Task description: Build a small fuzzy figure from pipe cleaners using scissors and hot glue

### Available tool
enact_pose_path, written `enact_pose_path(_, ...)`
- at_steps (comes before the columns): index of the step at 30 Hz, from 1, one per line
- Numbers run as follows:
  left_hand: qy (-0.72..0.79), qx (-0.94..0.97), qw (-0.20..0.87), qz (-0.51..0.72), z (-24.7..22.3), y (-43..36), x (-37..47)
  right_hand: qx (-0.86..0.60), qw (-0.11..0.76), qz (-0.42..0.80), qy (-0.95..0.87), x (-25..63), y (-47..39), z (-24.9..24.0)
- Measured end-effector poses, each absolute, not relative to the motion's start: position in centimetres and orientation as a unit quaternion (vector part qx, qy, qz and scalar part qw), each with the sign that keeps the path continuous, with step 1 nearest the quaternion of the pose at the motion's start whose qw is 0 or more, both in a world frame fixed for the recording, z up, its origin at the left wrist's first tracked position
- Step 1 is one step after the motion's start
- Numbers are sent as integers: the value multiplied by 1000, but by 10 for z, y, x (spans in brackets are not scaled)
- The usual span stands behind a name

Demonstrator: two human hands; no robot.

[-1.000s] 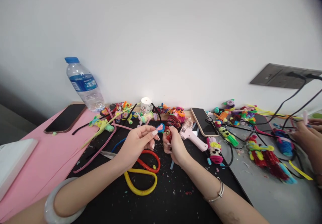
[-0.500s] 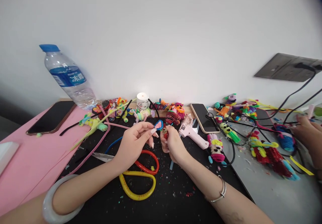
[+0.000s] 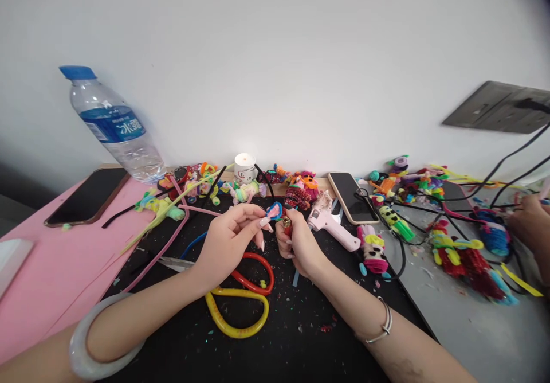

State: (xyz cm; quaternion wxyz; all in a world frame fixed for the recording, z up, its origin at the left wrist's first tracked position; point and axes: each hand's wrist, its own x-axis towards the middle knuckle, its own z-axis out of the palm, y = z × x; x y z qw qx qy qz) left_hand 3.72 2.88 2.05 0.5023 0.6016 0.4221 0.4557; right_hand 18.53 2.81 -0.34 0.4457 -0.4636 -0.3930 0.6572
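My left hand [image 3: 234,235] pinches a small blue pipe-cleaner piece with a pink middle [image 3: 274,211] between thumb and fingers. Close beside it, my right hand [image 3: 301,239] is closed around a small red and gold thing [image 3: 287,223], mostly hidden by the fingers; its kind is unclear. Below my left hand lie scissors [image 3: 240,332] with red and yellow handles on a black mat [image 3: 301,337]. A pale pink glue gun [image 3: 335,231] rests just right of my right hand. Beyond both hands sits a pipe-cleaner figure [image 3: 301,191] in red and orange.
A water bottle [image 3: 114,125] leans against the wall at left, near a dark phone [image 3: 88,196]. A white paper cup [image 3: 244,168] and a second phone [image 3: 353,198] stand at the back. Cables, several pipe-cleaner figures and another person's hand [image 3: 530,219] are at right.
The view has shifted slightly. My hands keep their hold, and the blue and pink piece is raised a little and tilted beside my right hand. The other person's hand has shifted right.
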Motion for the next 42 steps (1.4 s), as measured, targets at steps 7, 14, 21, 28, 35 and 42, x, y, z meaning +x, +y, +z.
enact_pose_path(7, 421, 619, 484, 454, 21, 27, 37, -460, 444, 647, -416, 184, 28, -10)
enact_pose_path(14, 425, 621, 479, 451, 21, 27, 36, -463, 446, 637, -425, 184, 28, -9)
enact_pose_path(21, 426, 619, 480, 453, 21, 25, 37, -454, 437, 655, -418, 184, 27, -4)
enact_pose_path(28, 425, 629, 473, 448, 21, 24, 36, -463, 438, 652, -411, 184, 27, -6)
enact_pose_path(35, 425, 624, 476, 451, 20, 25, 37, -475, 432, 651, -404, 183, 28, -3)
enact_pose_path(42, 428, 625, 475, 448, 22, 25, 37, -477, 431, 652, -401, 183, 29, -4)
